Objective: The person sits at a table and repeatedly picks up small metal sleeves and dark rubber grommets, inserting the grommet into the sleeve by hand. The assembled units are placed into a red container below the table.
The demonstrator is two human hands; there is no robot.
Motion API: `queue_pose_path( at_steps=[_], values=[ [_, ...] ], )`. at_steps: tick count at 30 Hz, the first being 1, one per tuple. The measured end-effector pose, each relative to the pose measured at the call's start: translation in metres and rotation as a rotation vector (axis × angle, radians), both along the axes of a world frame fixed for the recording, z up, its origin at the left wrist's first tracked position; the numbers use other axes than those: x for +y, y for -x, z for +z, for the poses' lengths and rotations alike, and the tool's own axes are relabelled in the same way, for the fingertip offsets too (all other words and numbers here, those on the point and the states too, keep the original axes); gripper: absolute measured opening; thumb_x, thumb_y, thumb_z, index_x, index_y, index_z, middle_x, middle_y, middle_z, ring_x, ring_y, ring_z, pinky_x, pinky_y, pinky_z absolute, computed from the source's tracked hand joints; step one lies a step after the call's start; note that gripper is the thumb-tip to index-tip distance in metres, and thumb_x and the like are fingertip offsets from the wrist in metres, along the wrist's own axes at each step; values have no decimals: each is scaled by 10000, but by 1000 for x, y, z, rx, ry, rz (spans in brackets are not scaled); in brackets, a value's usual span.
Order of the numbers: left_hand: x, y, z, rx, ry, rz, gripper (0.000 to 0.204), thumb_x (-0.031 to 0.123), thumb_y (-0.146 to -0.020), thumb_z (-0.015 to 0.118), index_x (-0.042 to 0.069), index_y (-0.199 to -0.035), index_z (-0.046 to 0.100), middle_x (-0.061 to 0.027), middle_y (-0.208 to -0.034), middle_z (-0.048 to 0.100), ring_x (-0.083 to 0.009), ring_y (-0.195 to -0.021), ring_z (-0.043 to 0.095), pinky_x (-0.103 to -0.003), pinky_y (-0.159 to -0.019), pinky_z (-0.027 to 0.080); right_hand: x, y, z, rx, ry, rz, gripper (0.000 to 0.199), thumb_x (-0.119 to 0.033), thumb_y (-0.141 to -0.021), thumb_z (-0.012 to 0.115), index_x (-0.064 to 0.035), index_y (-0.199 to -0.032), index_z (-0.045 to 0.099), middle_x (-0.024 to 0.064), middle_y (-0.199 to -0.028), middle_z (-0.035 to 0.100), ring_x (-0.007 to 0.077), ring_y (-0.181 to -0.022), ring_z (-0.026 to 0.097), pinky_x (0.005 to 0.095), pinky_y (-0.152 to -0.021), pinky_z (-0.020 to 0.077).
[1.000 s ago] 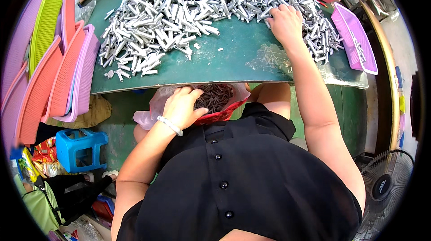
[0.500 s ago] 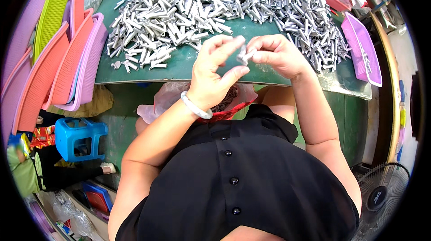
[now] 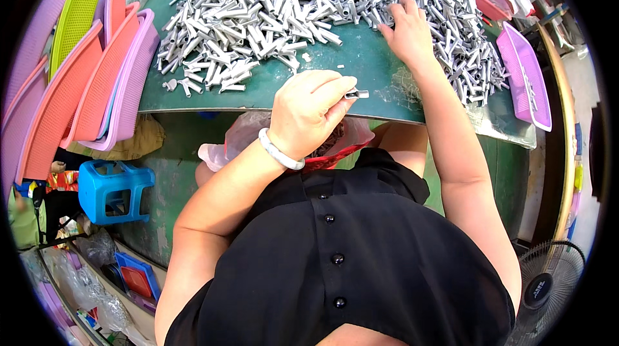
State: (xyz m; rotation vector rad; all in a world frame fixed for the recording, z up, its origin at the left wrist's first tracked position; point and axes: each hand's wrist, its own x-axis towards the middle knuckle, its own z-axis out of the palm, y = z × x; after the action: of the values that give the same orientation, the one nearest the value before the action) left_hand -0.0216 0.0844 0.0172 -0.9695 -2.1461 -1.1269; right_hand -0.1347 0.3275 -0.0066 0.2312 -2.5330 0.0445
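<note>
A wide heap of small silver-grey metal tube pieces [image 3: 264, 17], several with flared ends, covers the far part of the green table [image 3: 361, 56]. My left hand [image 3: 304, 109], with a pale bangle at the wrist, is closed near the table's front edge. Between its thumb and forefinger sticks out one metal tube piece [image 3: 361, 94]. My right hand [image 3: 411, 33] reaches to the near edge of the heap, thumb and fingers apart. Its fingertips are among the pieces; nothing shows in its grasp.
Below the table edge, a red and clear plastic bag [image 3: 351, 147] holds dark pieces. Stacked pink, purple and green baskets [image 3: 132, 82] rise at left, above a blue stool [image 3: 116, 191]. A purple basket [image 3: 525, 75] with a few pieces sits at right. A fan [image 3: 548, 281] stands lower right.
My right hand has left my left hand and moved away to the heap, its fingers spreading. My left hand has closed more around the tube piece.
</note>
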Motion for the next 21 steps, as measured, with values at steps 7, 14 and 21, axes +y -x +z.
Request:
queue_pose_path(
  at_steps=[7,14,21],
  values=[
    [-3,-1,-4,-125,-88,-37,202,6,-754,694,15,-952,660,-111,-893,655,-220,-792,632,-306,-692,500,4,9,4,-134,84,50,405,-141,-730,652,-8,-1098,545,176,-1132,551,360,-1007,548,421,-880,443],
    [-5,4,-25,-982,-589,-246,134,102,-930,525,60,-1057,530,-95,-964,637,-159,-823,626,-282,-709,519,15,-2,10,-182,503,133,390,9,-719,570,-26,-1108,569,98,-1017,627,187,-782,596,296,-728,484],
    [-1,11,-20,-1110,-673,-244,210,96,-892,586,53,-1085,515,-53,-894,619,-116,-752,596,-227,-638,478,12,-31,17,-524,1110,291,337,48,-747,530,-12,-1076,569,22,-912,616,55,-728,528,206,-644,426]
  ],
)
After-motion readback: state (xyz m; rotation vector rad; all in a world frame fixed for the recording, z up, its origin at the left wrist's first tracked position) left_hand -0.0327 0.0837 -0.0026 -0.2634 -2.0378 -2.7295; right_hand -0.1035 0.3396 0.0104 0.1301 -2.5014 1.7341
